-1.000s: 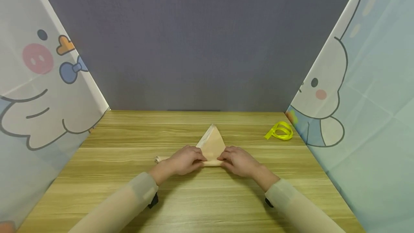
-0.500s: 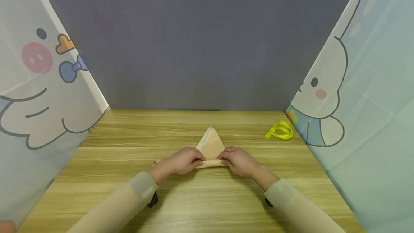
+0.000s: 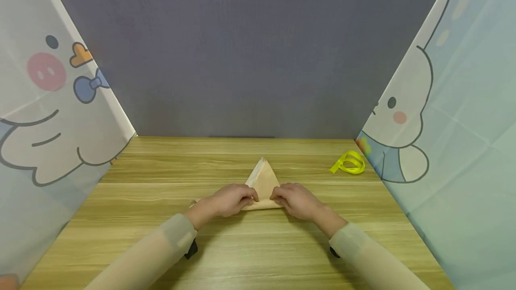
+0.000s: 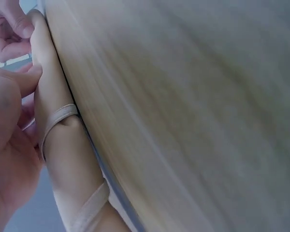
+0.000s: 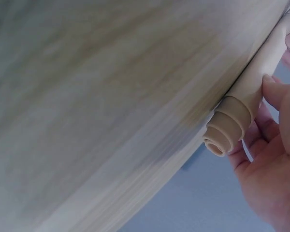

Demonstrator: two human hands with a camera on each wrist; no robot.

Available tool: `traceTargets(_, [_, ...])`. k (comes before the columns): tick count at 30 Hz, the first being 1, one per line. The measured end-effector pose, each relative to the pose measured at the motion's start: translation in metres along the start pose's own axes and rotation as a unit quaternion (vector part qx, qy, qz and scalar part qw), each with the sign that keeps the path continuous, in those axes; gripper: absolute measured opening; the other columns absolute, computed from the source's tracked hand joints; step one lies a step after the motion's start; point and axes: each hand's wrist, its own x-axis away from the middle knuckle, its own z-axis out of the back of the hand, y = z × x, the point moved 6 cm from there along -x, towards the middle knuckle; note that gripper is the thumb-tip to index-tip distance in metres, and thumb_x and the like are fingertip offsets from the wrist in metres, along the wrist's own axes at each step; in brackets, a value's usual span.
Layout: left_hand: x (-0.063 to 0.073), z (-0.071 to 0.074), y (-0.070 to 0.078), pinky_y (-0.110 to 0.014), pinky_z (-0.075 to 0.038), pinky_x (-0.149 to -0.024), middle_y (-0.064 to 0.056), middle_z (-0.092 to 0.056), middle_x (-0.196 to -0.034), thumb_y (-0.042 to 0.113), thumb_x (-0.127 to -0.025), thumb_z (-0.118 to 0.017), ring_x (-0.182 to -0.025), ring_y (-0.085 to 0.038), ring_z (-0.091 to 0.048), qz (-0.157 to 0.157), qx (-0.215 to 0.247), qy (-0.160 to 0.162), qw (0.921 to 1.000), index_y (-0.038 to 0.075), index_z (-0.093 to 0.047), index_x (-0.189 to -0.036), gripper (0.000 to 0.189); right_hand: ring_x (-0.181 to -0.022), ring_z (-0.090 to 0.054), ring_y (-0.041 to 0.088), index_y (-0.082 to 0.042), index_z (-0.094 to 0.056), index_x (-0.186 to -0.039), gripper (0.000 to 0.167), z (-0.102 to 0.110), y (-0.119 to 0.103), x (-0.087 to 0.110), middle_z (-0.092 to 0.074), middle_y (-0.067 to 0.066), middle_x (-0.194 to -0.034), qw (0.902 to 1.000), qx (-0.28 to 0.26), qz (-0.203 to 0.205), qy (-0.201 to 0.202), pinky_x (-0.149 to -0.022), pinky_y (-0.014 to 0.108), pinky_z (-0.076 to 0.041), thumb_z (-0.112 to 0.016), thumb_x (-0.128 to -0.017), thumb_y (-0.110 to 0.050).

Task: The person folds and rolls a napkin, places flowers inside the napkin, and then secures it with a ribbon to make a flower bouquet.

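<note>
A beige, leather-like sheet is partly rolled up near the middle of the table. Its flat remainder (image 3: 266,181) points away as a triangle with a pale left edge in the head view. The roll (image 3: 263,205) lies crosswise along the near side. My left hand (image 3: 231,199) pinches the roll left of its middle, and my right hand (image 3: 297,200) pinches it further right, thumbs on the near side. Stepped spiral layers show at the roll's right end (image 5: 222,133) in the right wrist view. Pale edge bands (image 4: 60,116) wind round it in the left wrist view.
A coiled yellow ribbon (image 3: 351,163) lies on the wood-grain table (image 3: 258,249) toward the back right. A dark grey panel (image 3: 250,57) stands behind the table. Cartoon-printed sheets (image 3: 52,142) flank both sides.
The roll has shifted slightly toward me, and the triangle's tip has dropped a little nearer and to the left. Both hands keep nearly the same place, with small finger movements.
</note>
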Motion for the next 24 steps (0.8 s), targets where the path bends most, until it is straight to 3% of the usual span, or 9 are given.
traceTargets(4, [0.0022, 0.0008, 0.0026, -0.032, -0.056, -0.083, 0.003, -0.075, -0.109, 0.018, -0.109, -0.070, -0.089, -0.009, -0.066, -0.011, -0.045, 0.008, 0.9989, 0.018, -0.082, -0.119, 0.015, -0.097, -0.073, 0.016, -0.019, -0.080, -0.112, 0.008, 0.0003, 0.0002, 0.0011, -0.077, -0.005, -0.103, 0.9998, 0.019, -0.001, -0.006, -0.092, 0.042, -0.061, -0.073, -0.106, -0.018])
traceTargets(7, [0.0039, 0.0020, 0.0045, -0.038, -0.052, -0.090, 0.004, -0.069, -0.113, 0.027, -0.106, -0.075, -0.098, -0.012, -0.063, -0.007, -0.072, 0.012, 0.9973, 0.020, -0.083, -0.120, 0.018, -0.100, -0.069, 0.016, -0.020, -0.080, -0.115, 0.012, 0.0002, 0.0010, 0.0019, -0.075, -0.005, -0.108, 0.9996, 0.018, -0.011, -0.016, -0.093, 0.043, -0.059, -0.074, -0.105, -0.022])
traceTargets(12, [0.0048, 0.0031, 0.0073, -0.043, -0.047, -0.099, 0.003, -0.063, -0.119, 0.031, -0.100, -0.084, -0.114, -0.018, -0.058, -0.007, -0.072, 0.011, 0.9974, 0.019, -0.083, -0.122, 0.025, -0.103, -0.063, 0.015, -0.018, -0.081, -0.118, 0.020, 0.0004, 0.0007, 0.0025, -0.068, -0.005, -0.113, 0.9993, 0.011, -0.019, -0.030, -0.095, 0.042, -0.056, -0.080, -0.101, -0.028])
traceTargets(16, [0.0034, 0.0003, 0.0061, -0.042, -0.049, -0.101, 0.006, -0.068, -0.113, 0.029, -0.102, -0.082, -0.112, -0.016, -0.062, -0.014, -0.085, 0.011, 0.9963, 0.020, -0.084, -0.122, 0.022, -0.105, -0.064, 0.016, -0.017, -0.082, -0.118, 0.021, 0.0010, 0.0001, 0.0029, -0.068, -0.005, -0.112, 0.9991, 0.015, -0.019, -0.035, -0.099, 0.043, -0.056, -0.082, -0.099, -0.027])
traceTargets(24, [0.0024, 0.0006, 0.0043, -0.038, -0.051, -0.092, 0.007, -0.076, -0.106, 0.025, -0.106, -0.077, -0.098, -0.010, -0.067, -0.013, -0.083, 0.027, 0.9961, 0.019, -0.085, -0.119, 0.017, -0.096, -0.065, 0.011, -0.017, -0.082, -0.119, 0.018, 0.0015, 0.0006, 0.0016, -0.073, -0.005, -0.108, 0.9990, 0.021, -0.017, -0.035, -0.093, 0.041, -0.058, -0.076, -0.105, -0.027])
